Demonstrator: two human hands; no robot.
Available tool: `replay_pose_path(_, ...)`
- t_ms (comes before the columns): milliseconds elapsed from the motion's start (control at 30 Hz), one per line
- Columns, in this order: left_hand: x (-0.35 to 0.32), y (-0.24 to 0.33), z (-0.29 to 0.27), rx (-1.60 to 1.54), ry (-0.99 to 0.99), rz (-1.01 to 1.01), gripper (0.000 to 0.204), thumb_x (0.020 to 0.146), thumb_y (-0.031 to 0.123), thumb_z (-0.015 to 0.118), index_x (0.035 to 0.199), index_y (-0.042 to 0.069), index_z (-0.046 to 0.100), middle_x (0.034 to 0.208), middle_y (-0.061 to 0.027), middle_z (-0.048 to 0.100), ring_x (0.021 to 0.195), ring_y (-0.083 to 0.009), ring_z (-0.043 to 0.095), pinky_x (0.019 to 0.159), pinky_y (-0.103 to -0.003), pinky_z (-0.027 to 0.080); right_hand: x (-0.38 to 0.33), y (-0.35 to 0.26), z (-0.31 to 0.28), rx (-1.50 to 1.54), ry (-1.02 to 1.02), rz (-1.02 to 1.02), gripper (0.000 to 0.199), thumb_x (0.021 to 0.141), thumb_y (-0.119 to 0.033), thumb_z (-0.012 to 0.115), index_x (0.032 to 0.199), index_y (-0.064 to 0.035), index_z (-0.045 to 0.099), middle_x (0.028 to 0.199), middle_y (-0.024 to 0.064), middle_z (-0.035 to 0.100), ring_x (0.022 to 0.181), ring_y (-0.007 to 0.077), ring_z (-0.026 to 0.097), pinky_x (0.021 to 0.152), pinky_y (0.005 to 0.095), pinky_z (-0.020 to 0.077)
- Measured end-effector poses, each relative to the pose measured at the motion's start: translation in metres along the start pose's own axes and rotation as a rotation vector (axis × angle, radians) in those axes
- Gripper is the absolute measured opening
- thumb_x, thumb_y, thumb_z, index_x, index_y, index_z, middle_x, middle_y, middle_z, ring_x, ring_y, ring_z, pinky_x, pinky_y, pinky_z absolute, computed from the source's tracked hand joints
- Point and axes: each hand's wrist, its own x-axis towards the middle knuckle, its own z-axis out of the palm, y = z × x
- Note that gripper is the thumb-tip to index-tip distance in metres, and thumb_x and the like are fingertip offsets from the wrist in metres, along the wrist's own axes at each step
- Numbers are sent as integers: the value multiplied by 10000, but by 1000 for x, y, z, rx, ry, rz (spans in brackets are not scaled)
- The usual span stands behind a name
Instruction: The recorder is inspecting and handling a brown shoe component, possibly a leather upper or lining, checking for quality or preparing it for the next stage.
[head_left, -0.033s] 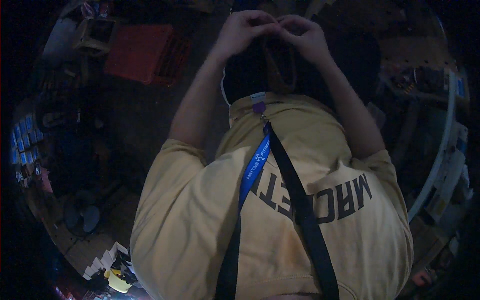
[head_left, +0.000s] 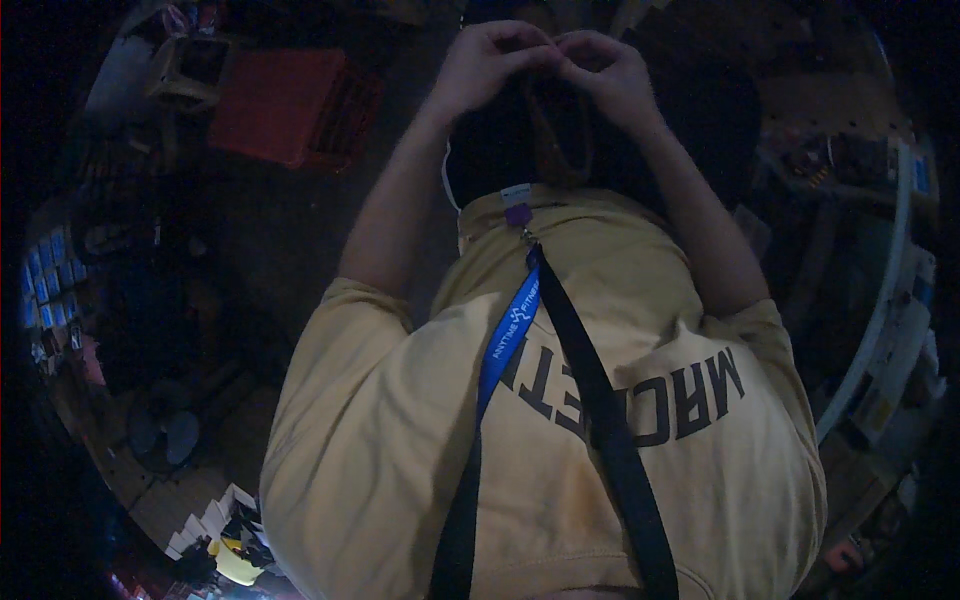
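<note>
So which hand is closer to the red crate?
Left. The left hand is just right of the red crate; the right hand is beyond it, farther right.

Both hands, left (head_left: 490,62) and right (head_left: 608,72), raised, fingertips pinched together, touching.

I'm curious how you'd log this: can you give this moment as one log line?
left hand: fingers bent, touching right hand | right hand: pinching something small, unclear | below: dark item | left: red crate

The person wears a soft yellow short-sleeved shirt (head_left: 400,440) with dark letters, and a blue and black neck strap (head_left: 510,335) hangs mid-frame.
</note>
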Motion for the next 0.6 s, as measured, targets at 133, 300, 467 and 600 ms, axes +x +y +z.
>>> replay_pose_path(133, -2, -5, 10, -79, 78, -52, 184, 951, 183, 756, 1064, 38, 761, 965, -14, 751, 907, -102, 679, 860, -282, 542, -1, 0, 9, -79, 76, -35, 292, 821, -257, 855, 1026, -65, 773, 985, 44, 779, 937, 134, 718, 896, 309, 556)
replay_pose_path(300, -1, -13, 13, -17, 120, 7, 251, 957, 253, 751, 1088, 40, 740, 998, -34, 746, 945, -118, 679, 867, -288, 538, -3, -5, 15, -176, 131, -94, 239, 851, -144, 788, 1066, -49, 744, 1003, 30, 756, 977, 112, 697, 903, 291, 552)
replay_pose_path(467, -5, -4, 13, -22, 148, -23, 306, 955, 310, 749, 1087, 34, 738, 1001, -58, 755, 958, -133, 691, 879, -303, 540, 1, -1, 17, -166, 135, -108, 270, 834, -192, 812, 1055, -49, 753, 1003, 51, 768, 948, 136, 715, 886, 308, 562)
replay_pose_path(600, -6, 8, 8, 36, 119, -52, 292, 942, 269, 768, 1118, 37, 743, 1030, -60, 763, 960, -123, 694, 874, -299, 545, -3, 6, 15, -144, 140, -89, 299, 837, -252, 826, 1057, -58, 762, 991, 58, 780, 912, 142, 721, 857, 312, 567)
